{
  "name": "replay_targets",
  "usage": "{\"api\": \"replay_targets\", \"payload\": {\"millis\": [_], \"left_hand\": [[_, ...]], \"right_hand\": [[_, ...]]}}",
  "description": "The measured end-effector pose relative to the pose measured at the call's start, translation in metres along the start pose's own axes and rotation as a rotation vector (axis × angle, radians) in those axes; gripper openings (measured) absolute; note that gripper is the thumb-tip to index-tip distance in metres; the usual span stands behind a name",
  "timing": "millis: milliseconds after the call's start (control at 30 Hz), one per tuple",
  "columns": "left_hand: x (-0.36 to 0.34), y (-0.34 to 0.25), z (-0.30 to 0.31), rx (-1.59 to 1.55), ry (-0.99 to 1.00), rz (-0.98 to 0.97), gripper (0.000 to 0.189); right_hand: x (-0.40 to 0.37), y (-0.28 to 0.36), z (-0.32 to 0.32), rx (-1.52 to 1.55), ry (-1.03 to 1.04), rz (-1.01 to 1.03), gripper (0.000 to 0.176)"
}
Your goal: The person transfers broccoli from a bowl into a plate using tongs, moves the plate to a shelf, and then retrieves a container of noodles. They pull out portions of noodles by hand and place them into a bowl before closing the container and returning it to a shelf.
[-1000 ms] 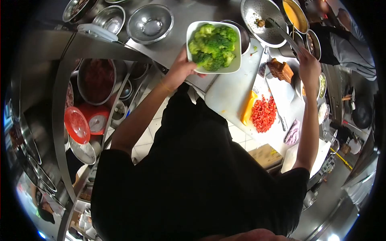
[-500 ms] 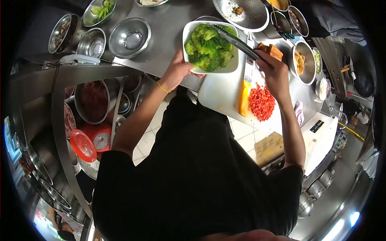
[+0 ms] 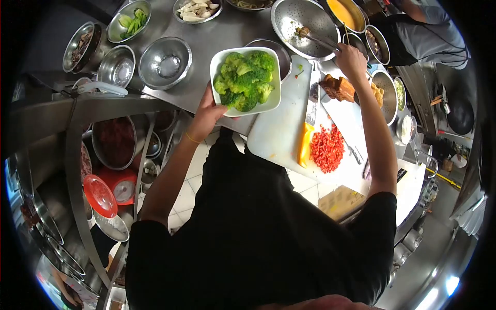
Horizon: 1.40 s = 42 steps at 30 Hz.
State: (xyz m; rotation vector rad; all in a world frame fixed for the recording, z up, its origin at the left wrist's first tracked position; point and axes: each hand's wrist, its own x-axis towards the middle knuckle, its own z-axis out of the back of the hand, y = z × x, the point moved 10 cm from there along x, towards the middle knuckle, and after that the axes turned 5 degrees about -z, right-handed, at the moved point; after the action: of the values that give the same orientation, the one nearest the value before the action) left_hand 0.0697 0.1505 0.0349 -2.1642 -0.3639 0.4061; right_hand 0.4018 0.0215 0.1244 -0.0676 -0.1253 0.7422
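My left hand (image 3: 206, 112) grips the near left corner of a square white bowl (image 3: 278, 88), fingers beneath and thumb at the rim. Broccoli florets (image 3: 244, 80) are heaped inside it. My right hand (image 3: 352, 61) is closed round dark tongs (image 3: 324, 42), stretched out to the far right. Their tips reach into a perforated metal colander (image 3: 281, 18), at a small brown-green clump (image 3: 301, 32). Under my right forearm lie chopped red peppers (image 3: 327, 149) on a white cutting board (image 3: 274, 139), beside a long yellow piece (image 3: 305, 145) and a blade (image 3: 313, 95).
Metal bowls (image 3: 165, 62) line the counter at left, one with cut greens (image 3: 133, 23). White slices (image 3: 197, 9) fill another at the back. Browned chunks (image 3: 338, 88) lie by a second knife (image 3: 343, 126). A pan of orange liquid (image 3: 346, 15) stands near another person (image 3: 431, 36).
The tongs have left the broccoli and moved up and right into the colander with my right hand. My left hand has shifted the bowl left and slightly nearer me.
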Motion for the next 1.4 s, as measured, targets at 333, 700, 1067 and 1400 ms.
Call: {"api": "replay_targets", "payload": {"millis": [333,700,1067,1400], "left_hand": [[-0.016,-0.009,0.007,-0.011,-0.074,0.012,0.072],[0.013,0.004,0.002,-0.028,-0.052,0.003,0.057],[0.047,0.008,-0.036,-0.21,0.181,0.0,0.058],[0.039,0.011,-0.012,-0.178,0.056,-0.033,0.058]], "right_hand": [[0.031,0.003,-0.015,-0.043,0.034,0.174,0.017],[-0.026,-0.015,0.061,0.416,0.041,0.009,0.025],[-0.131,0.053,0.135,0.584,-0.035,0.155,0.03],[-0.009,-0.016,0.034,0.08,-0.064,-0.044,0.029]]}}
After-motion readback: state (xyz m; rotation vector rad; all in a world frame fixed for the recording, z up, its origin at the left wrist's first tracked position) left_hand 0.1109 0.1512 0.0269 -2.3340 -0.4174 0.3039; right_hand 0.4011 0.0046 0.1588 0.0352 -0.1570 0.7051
